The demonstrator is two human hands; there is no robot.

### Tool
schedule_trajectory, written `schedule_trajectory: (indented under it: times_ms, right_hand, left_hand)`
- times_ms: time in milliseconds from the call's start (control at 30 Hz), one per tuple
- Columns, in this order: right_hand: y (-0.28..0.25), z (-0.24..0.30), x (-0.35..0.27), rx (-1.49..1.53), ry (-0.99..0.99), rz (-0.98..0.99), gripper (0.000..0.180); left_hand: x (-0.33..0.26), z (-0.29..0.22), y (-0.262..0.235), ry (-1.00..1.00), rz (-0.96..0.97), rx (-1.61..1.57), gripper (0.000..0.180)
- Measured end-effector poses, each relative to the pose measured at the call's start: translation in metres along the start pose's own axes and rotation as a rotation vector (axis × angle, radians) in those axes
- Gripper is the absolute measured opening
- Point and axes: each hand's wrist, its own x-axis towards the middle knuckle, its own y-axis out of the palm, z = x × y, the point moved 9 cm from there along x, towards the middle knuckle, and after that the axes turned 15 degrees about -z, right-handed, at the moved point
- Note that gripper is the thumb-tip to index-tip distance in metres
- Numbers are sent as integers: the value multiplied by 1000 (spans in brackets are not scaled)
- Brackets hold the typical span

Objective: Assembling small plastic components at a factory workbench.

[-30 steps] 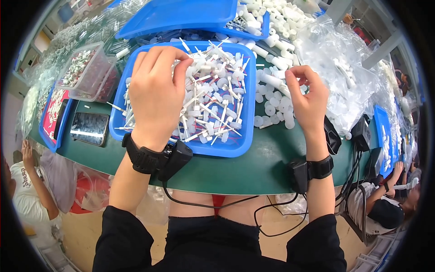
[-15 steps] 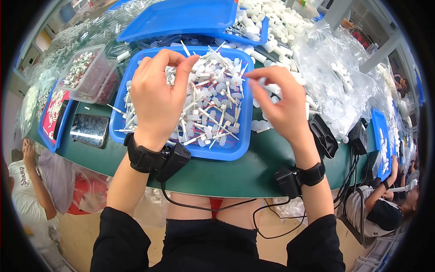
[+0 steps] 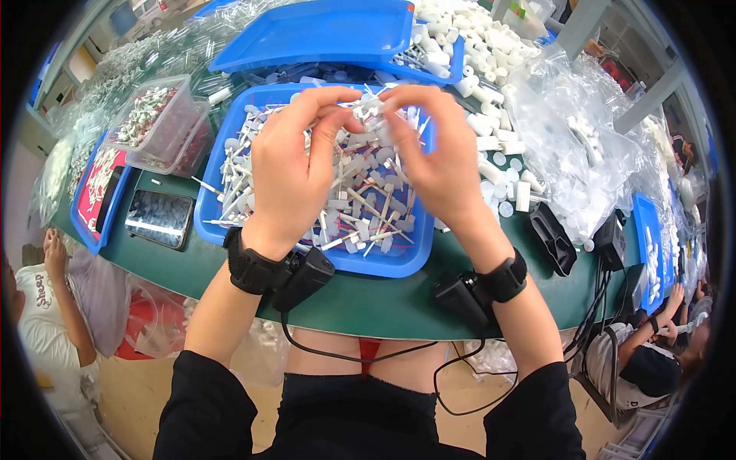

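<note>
Both my hands are raised over a blue tray [image 3: 205, 218] heaped with thin white sticks, small translucent discs and fine red strands. My left hand [image 3: 295, 165] is closed in a pinch over the tray's middle. Facing it, my right hand [image 3: 437, 149] curls with its thumb and forefinger together near the tray's far right part. The fingertips of the two hands nearly meet. Small white parts show between them, but I cannot make out which are held and which lie in the pile behind.
To the left are clear plastic tubs [image 3: 126, 157] of small white-and-red parts, a phone [image 3: 159, 219] and a small blue tray [image 3: 82, 230]. White cylinders [image 3: 483, 92] and plastic bags [image 3: 556, 130] crowd the far right. A black holder [image 3: 553, 238] and cables lie right. People sit at both sides.
My right hand has moved left and inward, from apart with fingers spread to closed near the left fingertips. My left hand stays pinched, shifted slightly right. The view has shifted a little.
</note>
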Motion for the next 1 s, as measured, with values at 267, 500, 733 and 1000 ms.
schedule_trajectory:
  times_ms: [267, 500, 733, 1000]
  right_hand:
    - [-25, -12, -19, 185, 511, 131, 9]
    - [-33, -5, -16, 189, 403, 91, 8]
    - [-34, -6, -17, 163, 367, 88, 7]
    - [-42, 5, -8, 26, 211, 100, 12]
  left_hand:
    - [-12, -8, 10, -47, 89, -221, 19]
    - [-14, -10, 15, -42, 121, -222, 20]
    - [-14, -20, 11, 131, 120, -92, 20]
    - [-13, -27, 8, 229, 92, -5, 20]
